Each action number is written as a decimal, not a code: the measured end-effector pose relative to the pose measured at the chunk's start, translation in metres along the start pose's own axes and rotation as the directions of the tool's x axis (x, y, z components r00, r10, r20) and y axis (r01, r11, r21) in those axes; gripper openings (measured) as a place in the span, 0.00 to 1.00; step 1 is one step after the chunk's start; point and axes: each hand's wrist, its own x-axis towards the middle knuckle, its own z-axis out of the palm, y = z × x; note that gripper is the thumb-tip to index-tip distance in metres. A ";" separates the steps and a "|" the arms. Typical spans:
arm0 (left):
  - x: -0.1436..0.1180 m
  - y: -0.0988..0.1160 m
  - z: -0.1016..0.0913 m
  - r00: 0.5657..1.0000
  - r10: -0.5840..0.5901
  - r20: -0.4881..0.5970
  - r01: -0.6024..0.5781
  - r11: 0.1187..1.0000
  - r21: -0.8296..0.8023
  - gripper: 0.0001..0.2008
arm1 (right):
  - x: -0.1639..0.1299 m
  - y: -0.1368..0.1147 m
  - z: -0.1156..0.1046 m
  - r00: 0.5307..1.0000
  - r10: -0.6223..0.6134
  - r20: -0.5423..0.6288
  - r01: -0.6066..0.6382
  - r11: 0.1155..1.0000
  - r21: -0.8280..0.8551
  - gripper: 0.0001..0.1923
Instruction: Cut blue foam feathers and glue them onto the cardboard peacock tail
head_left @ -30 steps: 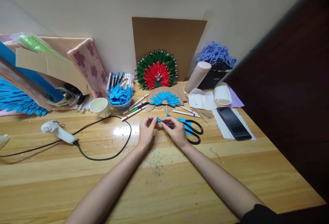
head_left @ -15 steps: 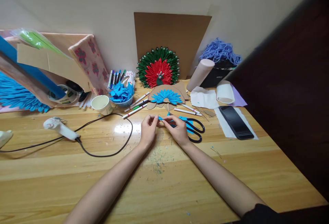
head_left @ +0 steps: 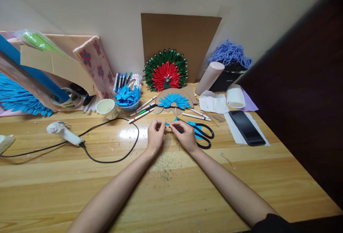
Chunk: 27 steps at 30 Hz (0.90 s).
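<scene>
My left hand [head_left: 155,134] and my right hand [head_left: 184,136] meet over the wooden table [head_left: 171,190], fingertips pinched together on a small blue paper piece [head_left: 167,123]. Only a sliver of that piece shows between the fingers. Black-handled scissors [head_left: 203,133] lie just right of my right hand on blue paper scraps. Behind the hands rests a cardboard fan with blue paper petals [head_left: 174,100]. A finished red and green paper peacock fan [head_left: 166,70] leans on a brown cardboard sheet at the wall.
A bowl of blue folded pieces [head_left: 127,97], a paper cup [head_left: 106,108] and loose markers [head_left: 142,110] sit left of the fan. A glue gun [head_left: 64,133] with a black cord lies at left. A phone [head_left: 246,127], paper rolls and purple yarn [head_left: 230,54] sit at right.
Both hands stay pinched on the blue piece with only small finger movements. The view has shifted slightly, so everything sits a little to the right.
</scene>
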 end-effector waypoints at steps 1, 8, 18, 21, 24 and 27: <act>0.000 0.000 0.000 1.000 -0.002 -0.003 0.002 1.000 -0.002 0.11 | 0.000 0.000 0.000 1.000 -0.002 0.001 0.002 1.000 -0.003 0.05; 0.001 0.001 0.000 1.000 -0.005 -0.016 0.005 1.000 -0.014 0.11 | 0.000 0.001 0.000 0.999 -0.016 0.028 0.017 1.000 -0.010 0.04; 0.001 -0.002 -0.001 1.000 0.002 0.006 -0.002 1.000 -0.011 0.09 | 0.000 0.000 -0.001 0.998 -0.042 0.053 0.045 0.997 -0.058 0.04; 0.001 -0.003 -0.001 1.000 0.004 0.006 -0.004 1.000 -0.021 0.09 | 0.000 -0.001 0.000 0.997 -0.050 0.056 0.054 0.996 -0.065 0.04; 0.001 -0.003 0.000 1.000 0.006 0.004 -0.006 0.999 -0.033 0.09 | 0.000 -0.001 0.000 0.997 -0.059 0.046 0.062 0.995 -0.074 0.05; 0.001 -0.004 -0.001 1.000 0.012 -0.013 -0.012 0.999 -0.038 0.09 | 0.000 -0.001 0.000 0.997 -0.069 0.024 0.070 0.994 -0.081 0.06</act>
